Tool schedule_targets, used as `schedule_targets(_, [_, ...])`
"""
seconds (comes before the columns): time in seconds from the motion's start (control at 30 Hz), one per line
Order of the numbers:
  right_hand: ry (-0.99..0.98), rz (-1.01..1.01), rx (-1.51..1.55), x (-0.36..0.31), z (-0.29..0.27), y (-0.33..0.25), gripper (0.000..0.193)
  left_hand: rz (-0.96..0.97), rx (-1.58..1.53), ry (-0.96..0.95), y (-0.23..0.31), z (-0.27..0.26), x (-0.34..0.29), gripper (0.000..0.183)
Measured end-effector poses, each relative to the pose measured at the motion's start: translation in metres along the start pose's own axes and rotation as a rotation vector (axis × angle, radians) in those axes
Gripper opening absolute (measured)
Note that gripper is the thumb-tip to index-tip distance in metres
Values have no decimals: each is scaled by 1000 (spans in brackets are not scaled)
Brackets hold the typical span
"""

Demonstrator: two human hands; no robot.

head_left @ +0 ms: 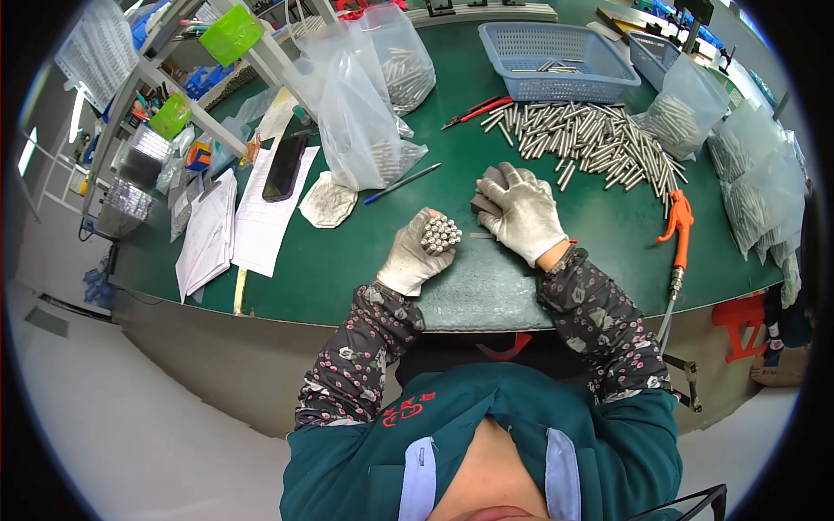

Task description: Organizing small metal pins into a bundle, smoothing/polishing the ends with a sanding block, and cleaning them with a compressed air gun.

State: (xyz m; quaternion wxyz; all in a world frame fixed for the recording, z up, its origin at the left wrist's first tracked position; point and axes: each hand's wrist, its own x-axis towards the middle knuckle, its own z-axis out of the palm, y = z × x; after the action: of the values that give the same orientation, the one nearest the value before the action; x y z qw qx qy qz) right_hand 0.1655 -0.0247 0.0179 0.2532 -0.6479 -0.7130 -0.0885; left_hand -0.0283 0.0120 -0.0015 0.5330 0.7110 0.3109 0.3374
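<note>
My left hand (410,258), in a white work glove, is closed around a bundle of metal pins (441,234), whose round ends face up. In my gloved right hand (525,215) is a brownish-grey block (488,193), gripped between thumb and fingers; its exact kind I cannot make out. A small gap separates the block from the bundle. Both hands are over the front part of the green table (347,291). Beyond my right hand lies a large heap of loose metal pins (591,143). A thin flat strip near my right wrist is partly hidden by the hand.
A blue plastic basket (556,85) with a few pins stands behind the heap. Filled plastic bags (365,130) are at the back left, more bags (751,182) at the right. An orange air gun (682,227) lies right, a phone (285,168) on papers left, with a pen (402,184) nearer.
</note>
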Motion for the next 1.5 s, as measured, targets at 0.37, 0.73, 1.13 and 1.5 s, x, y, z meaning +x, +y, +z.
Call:
schedule_targets(0.37, [193, -147, 306, -2, -12, -4, 5, -13, -9, 31, -3, 1, -2, 42])
schedule_targets(0.73, [52, -400, 336, 7, -28, -30, 20, -18, -39, 20, -4, 0, -1, 43])
schedule_targets(1.13, [-52, -481, -172, 11, -34, -48, 19, 63, 84, 47, -12, -1, 1, 43])
schedule_targets(1.5, [-154, -311, 304, 11, -33, -30, 15, 5, 113, 22, -3, -2, 0, 40])
